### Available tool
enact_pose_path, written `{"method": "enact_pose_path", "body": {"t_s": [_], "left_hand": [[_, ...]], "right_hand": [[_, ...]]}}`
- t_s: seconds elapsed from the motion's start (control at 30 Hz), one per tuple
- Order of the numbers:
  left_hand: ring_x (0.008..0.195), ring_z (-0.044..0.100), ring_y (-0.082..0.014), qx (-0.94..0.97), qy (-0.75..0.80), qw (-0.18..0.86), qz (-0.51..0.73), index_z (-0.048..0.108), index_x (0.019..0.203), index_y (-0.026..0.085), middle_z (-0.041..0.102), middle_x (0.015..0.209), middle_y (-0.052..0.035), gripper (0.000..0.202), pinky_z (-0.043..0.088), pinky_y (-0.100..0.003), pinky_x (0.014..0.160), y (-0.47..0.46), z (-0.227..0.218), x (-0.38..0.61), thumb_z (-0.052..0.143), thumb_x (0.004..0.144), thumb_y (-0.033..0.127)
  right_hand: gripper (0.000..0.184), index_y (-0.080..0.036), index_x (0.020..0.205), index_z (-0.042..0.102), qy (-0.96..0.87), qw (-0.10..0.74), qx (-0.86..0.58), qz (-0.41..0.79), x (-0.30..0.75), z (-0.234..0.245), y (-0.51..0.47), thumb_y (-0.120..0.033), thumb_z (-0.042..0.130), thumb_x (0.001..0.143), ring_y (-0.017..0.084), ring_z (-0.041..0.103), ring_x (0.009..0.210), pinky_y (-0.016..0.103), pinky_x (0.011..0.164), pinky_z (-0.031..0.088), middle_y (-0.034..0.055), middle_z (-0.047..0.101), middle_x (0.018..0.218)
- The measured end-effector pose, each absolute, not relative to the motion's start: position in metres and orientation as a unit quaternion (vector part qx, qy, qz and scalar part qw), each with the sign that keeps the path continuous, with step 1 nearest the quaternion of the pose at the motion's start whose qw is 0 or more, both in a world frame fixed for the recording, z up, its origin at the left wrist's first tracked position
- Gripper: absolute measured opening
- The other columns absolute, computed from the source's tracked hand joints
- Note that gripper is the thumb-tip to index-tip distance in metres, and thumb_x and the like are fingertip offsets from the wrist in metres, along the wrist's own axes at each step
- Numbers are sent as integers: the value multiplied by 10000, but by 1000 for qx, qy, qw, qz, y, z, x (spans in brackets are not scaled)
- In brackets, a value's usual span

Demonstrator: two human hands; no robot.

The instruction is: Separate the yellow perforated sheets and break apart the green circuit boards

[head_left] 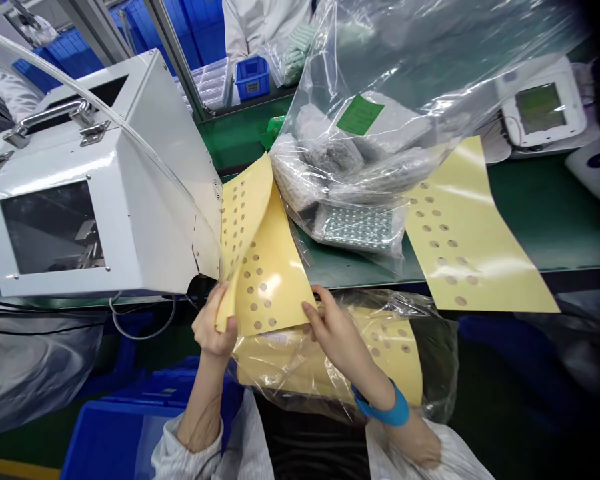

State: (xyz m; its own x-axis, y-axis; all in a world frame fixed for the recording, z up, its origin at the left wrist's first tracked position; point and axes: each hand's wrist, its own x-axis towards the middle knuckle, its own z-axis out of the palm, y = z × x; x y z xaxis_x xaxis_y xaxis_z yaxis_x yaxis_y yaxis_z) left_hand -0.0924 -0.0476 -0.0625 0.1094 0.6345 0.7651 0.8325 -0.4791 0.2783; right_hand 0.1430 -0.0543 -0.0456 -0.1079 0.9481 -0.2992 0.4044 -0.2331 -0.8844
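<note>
My left hand (215, 325) is closed on the lower corner of a yellow sheet (245, 217) with rows of small round grey spots, which it bends upward and to the left. Beneath lies a second spotted yellow sheet (277, 267), its lower right corner pinched between the thumb and fingers of my right hand (333, 327). The right wrist wears a blue band (386, 405). Across my lap, under both hands, rests a clear plastic bag (440, 363) with more spotted yellow sheets (305, 367) in it.
A white machine (165, 180) with a dark window stands left. Behind the sheets, a large clear bag (375, 167) holds wrapped parts. Another yellow sheet (485, 247) overhangs the green bench (575, 227) at right. A blue bin (105, 433) is lower left; a co-worker's white sleeve (235, 30) shows beyond.
</note>
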Motion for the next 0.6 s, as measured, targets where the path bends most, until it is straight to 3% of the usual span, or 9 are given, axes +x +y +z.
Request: {"method": "enact_pose_path", "body": {"t_s": [0.1,0.2,0.23,0.3,0.37,0.43,0.5,0.6], "left_hand": [[1047,663,-273,-796,-441,175,-375,526,849,167,674,1113,-173,47,559,-458,867,-57,-51,-69,546,856,125],[1010,672,-333,-823,-456,165,-297,557,771,168,693,1080,-184,218,539,-520,870,-62,-44,-46,605,826,373],[1000,673,-345,-822,-464,165,-285,584,793,165,698,1073,-182,254,539,-526,863,-63,-44,-42,602,815,418],[980,685,-318,-813,-475,174,-289,629,883,155,711,1050,-158,169,540,-495,875,-62,-47,-39,575,830,306],[949,700,-251,-790,-489,183,-323,644,1000,147,723,1017,-130,237,550,-405,878,-60,-50,-45,500,820,90],[902,709,-205,-747,-509,209,-374,623,1123,149,723,1002,-121,393,566,-310,813,-56,-54,-56,457,804,-8],[860,712,-188,-702,-512,248,-428,504,1308,184,713,1034,-111,546,572,-262,718,-51,-55,-68,510,803,-23],[900,705,-173,-706,-474,254,-461,181,1465,320,660,1189,-99,827,570,-253,667,-47,-50,-80,559,814,-23]], "right_hand": [[304,-194,858,569,-577,297,-656,387,141,-40,-53,-476,468,909,153,463,571,274,544,314,0,517,623],[399,-180,678,530,-516,374,-579,509,135,-37,-49,-531,523,868,132,444,598,254,550,337,2,480,637],[418,-178,682,531,-491,391,-542,559,134,-36,-48,-550,512,869,127,442,590,249,547,347,-3,472,630],[461,-174,720,552,-466,410,-504,601,133,-34,-47,-581,431,900,126,443,578,249,540,355,-6,461,621],[491,-170,820,601,-502,410,-521,556,135,-32,-47,-574,349,937,141,472,620,261,562,366,14,501,684],[459,-170,1001,623,-572,376,-562,463,139,-33,-47,-565,401,926,179,522,746,288,641,394,48,558,820],[483,-173,1182,570,-629,315,-590,396,142,-38,-47,-545,526,876,216,535,836,310,687,402,63,578,895],[470,-171,1267,517,-637,271,-603,397,143,-48,-48,-459,530,895,202,529,730,307,633,392,34,567,789]]}}
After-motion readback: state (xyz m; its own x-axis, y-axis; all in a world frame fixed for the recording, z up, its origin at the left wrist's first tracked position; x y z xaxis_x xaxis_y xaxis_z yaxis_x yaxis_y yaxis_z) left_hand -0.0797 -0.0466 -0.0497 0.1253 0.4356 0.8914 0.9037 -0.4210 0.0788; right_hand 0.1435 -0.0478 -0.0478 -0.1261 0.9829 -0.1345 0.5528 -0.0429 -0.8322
